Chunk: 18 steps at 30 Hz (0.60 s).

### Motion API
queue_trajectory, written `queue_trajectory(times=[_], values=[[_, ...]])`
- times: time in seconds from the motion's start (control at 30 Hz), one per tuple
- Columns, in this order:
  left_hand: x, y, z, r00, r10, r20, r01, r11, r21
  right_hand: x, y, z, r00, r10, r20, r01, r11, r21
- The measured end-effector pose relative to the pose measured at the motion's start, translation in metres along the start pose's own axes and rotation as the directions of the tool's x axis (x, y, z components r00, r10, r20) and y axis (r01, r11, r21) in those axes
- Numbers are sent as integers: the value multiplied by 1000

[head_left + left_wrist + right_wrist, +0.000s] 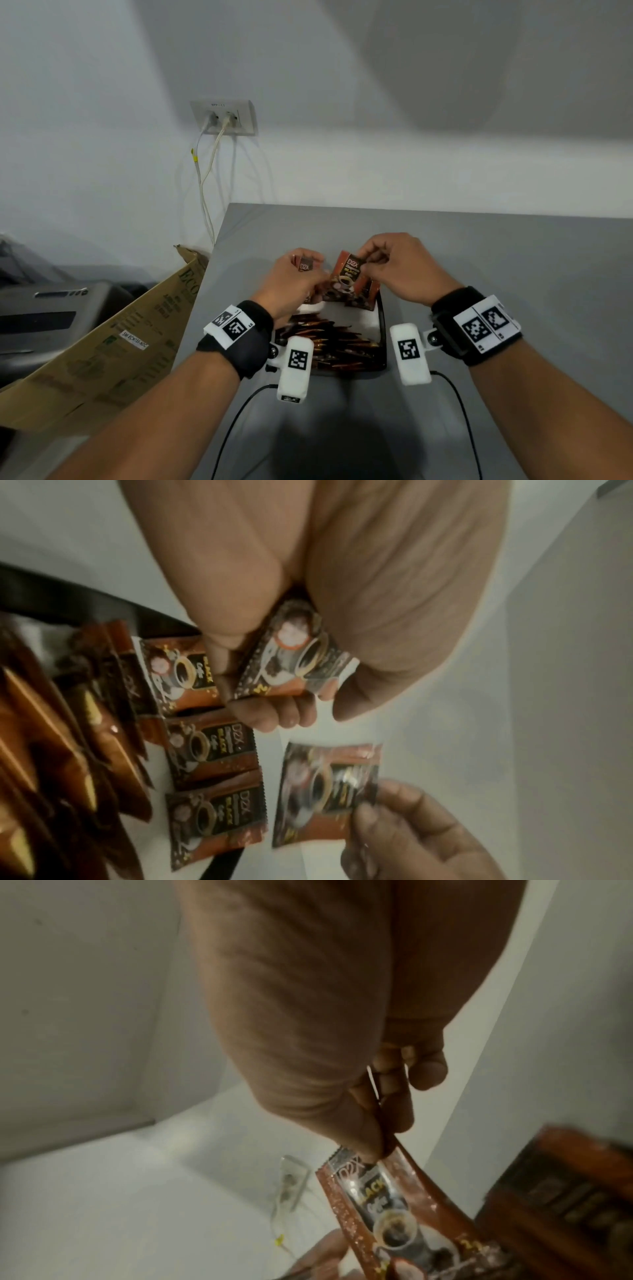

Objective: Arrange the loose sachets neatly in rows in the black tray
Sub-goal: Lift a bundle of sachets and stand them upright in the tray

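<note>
Both hands hover over the far end of the black tray (382,329) on the grey table (496,260). My left hand (303,272) grips one brown coffee sachet (305,266), its lower end poking out of the fist (294,658). My right hand (371,262) pinches the top corner of another sachet (351,275) between thumb and finger (371,1146), so that it hangs down (394,1199). Three sachets (212,750) lie flat side by side in the tray. Several more sachets (332,346) stand packed on edge in the tray's near half.
A cardboard box (113,339) leans against the table's left edge, with a grey machine (51,308) behind it. A wall socket (224,118) with white cables hangs above the table's far left corner. Thin black cables (239,421) cross the near tabletop.
</note>
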State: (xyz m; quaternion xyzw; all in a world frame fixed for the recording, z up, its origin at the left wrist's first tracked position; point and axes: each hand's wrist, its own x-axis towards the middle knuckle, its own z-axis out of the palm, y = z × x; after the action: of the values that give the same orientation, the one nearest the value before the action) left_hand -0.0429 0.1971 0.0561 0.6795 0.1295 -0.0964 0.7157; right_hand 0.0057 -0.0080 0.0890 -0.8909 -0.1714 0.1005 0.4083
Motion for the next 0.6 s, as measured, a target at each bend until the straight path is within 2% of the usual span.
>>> queue_trajectory(times=[0.13,0.23,0.4,0.6], values=[[-3,-1,-11,995,-82,-56,79,996,-52,-1,28,8,995,74,63,-62,981,-184],[-6,-3,-14,992,-109,-59,107,994,-31,-1,46,24,990,105,91,-80,967,-241],[-9,-8,-18,992,-104,-69,104,995,-3,-1,63,38,994,104,45,-84,943,-322],[-9,-11,-19,993,-91,-70,94,994,45,1,68,40,999,42,-28,-50,927,-371]])
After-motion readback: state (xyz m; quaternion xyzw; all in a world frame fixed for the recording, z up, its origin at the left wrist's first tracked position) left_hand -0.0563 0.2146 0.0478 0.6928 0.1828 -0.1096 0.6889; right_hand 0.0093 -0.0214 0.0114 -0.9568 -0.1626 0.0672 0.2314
